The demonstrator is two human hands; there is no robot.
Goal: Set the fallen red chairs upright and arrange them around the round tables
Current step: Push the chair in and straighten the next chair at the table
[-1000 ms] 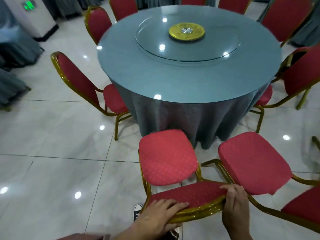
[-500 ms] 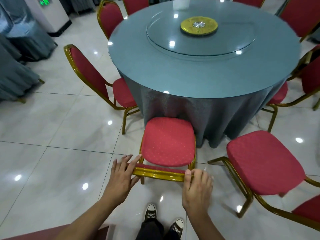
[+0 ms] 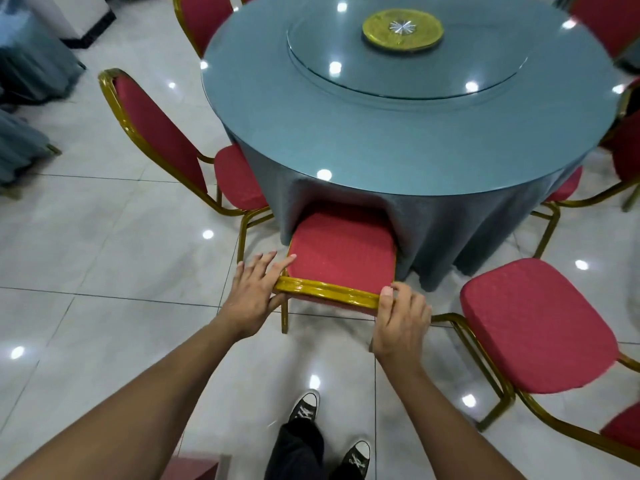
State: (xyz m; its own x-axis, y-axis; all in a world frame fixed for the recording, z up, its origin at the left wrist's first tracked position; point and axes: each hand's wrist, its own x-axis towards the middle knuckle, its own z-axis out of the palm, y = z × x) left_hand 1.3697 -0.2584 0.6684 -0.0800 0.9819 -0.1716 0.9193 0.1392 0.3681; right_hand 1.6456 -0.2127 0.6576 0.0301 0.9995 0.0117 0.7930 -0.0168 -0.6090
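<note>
A red padded banquet chair with a glossy gold metal frame (image 3: 341, 252) stands upright on the pale tiled floor, its seat front tucked under the hanging grey-blue cloth of the round glass-topped table (image 3: 398, 133). The person stands behind it, looking down over the top rail of its backrest.

The left hand (image 3: 254, 292) lies at the rail's left corner, fingers stretched forward nearly straight, thumb tucked below the rail. The right hand (image 3: 401, 317) grips the rail's right end, fingers curled over the gold tube.

The frame looks rigid and probably fairly light, so the chair should slide as one piece. The polished tube may be slippery; the top rail's two corners seem the surest places to hold. The cushion is soft and offers no grip.

To the left, a second red and gold chair (image 3: 194, 161) sits angled at the table. To the right, a third red chair (image 3: 536, 327) stands well out from the cloth. A gold disc (image 3: 402, 29) rests on the table's glass turntable.
</note>
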